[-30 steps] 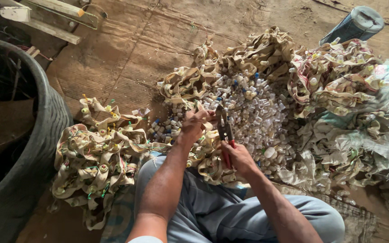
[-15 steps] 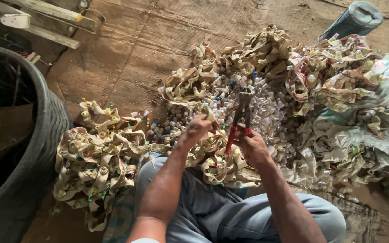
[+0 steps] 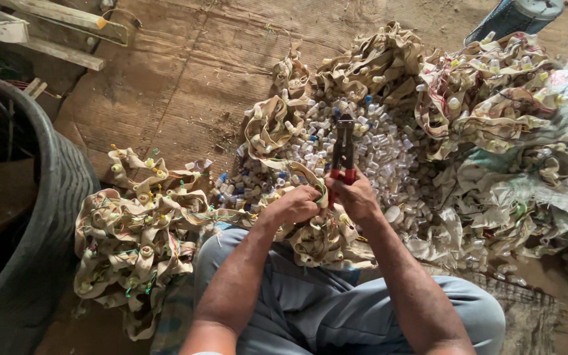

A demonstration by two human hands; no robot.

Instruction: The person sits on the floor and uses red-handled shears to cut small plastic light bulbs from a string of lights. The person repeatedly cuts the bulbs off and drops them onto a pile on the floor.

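The person sat on the floor with 2 bare forearms reaching forward over grey trousers. The right hand (image 3: 357, 197) was wrapped tight around the 2 red handles of 1 pair of pliers (image 3: 344, 150), whose dark metal head pointed away from the body over the heap, tips close together. The left hand (image 3: 294, 205) was curled into a near fist, fingers pinching a beige fabric strip (image 3: 300, 172) that looped up from the lap toward the pliers' handles; the 2 hands sat just beside each other, almost touching.

Directly ahead lay 1 heap of small caps (image 3: 376, 158), mostly clear and white with a few blue ones, far too many to count. Around it lay bundles of the same beige strip with caps and thin coloured wires attached: 1 pile at the left (image 3: 136, 240), 1 across the top (image 3: 369, 62), and 1 large spread on the right (image 3: 494, 105), the last partly over a pale woven sack (image 3: 560, 190).

1 big black tub (image 3: 54, 217) stood at the left edge. Wooden planks (image 3: 54, 29) lay in the upper left corner, at least 3 of them, and 1 bluish cylinder (image 3: 514, 16) showed at the top right, all on a worn brown floor (image 3: 185, 79).
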